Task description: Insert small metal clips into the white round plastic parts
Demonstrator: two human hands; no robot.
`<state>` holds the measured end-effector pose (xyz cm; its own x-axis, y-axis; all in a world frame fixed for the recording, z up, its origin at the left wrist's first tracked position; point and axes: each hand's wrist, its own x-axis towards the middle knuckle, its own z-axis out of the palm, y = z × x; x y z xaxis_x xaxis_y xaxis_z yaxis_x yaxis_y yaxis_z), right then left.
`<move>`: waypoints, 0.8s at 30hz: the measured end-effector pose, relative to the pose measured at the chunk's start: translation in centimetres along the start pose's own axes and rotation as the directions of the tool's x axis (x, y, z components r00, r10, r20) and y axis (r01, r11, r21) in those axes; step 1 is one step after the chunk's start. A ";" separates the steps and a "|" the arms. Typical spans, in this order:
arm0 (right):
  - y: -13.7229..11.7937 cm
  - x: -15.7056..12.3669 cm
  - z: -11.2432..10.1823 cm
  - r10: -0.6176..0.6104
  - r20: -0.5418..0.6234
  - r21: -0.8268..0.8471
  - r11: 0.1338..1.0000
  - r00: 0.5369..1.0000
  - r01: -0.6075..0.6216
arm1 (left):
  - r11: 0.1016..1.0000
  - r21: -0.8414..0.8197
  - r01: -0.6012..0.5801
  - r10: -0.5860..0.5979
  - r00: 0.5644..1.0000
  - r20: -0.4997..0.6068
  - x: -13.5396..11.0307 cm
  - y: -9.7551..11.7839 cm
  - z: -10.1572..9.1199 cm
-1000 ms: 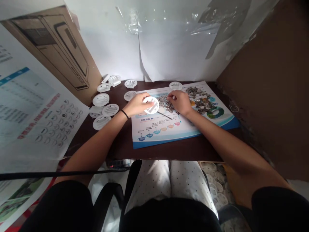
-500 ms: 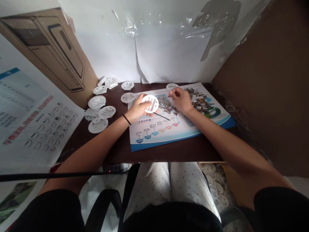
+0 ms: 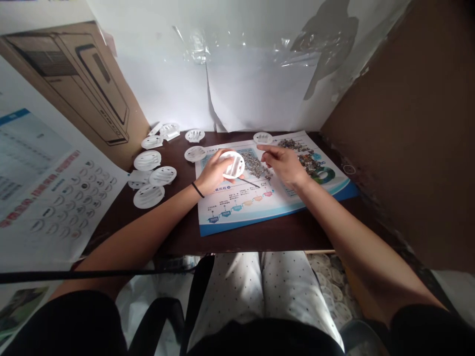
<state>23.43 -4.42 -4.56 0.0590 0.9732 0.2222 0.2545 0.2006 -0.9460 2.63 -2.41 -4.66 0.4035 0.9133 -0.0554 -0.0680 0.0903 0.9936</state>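
My left hand grips a round white plastic disc with raised ridges, its thumb over the face and fingers behind. A thin dark rod sticks out from below this hand; whether it is held or lies on the sheet I cannot tell. My right hand hovers to the right of the disc, index finger stretched out and thumb apart from its tip, the other fingers curled. Nothing shows between them. Just left of it, a spread of small metallic parts covers part of the printed sheet.
More small parts lie beyond my right hand. Several white discs sit at the table's left, and another disc at the back. A cardboard box stands left; a brown panel bounds the right. Many discs lie below the table.
My right hand's index finger has straightened away from the thumb, where the fingertips were close together before. My left hand keeps the disc in nearly the same place. The whole view has shifted slightly.
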 end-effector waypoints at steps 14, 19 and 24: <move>-0.5 -1.0 1.3 -0.069 0.011 0.063 0.996 0.998 0.068 | 1.000 0.020 -0.004 0.003 1.000 0.022 0.3 -0.7 -0.2; -1.1 -1.3 1.6 -0.095 0.005 0.001 0.996 0.996 0.095 | 0.978 -0.188 0.094 -0.079 0.993 0.087 0.6 -0.3 -0.2; -0.6 -1.1 1.8 -0.111 -0.033 0.045 0.993 0.993 0.113 | 0.909 -0.379 0.172 -0.124 0.981 0.149 0.3 0.4 0.3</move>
<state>21.53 -5.40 -4.64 0.0618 0.9406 0.3338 0.2163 0.3138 -0.9245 2.99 -2.22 -4.28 0.5401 0.8257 -0.1628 -0.3379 0.3900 0.8566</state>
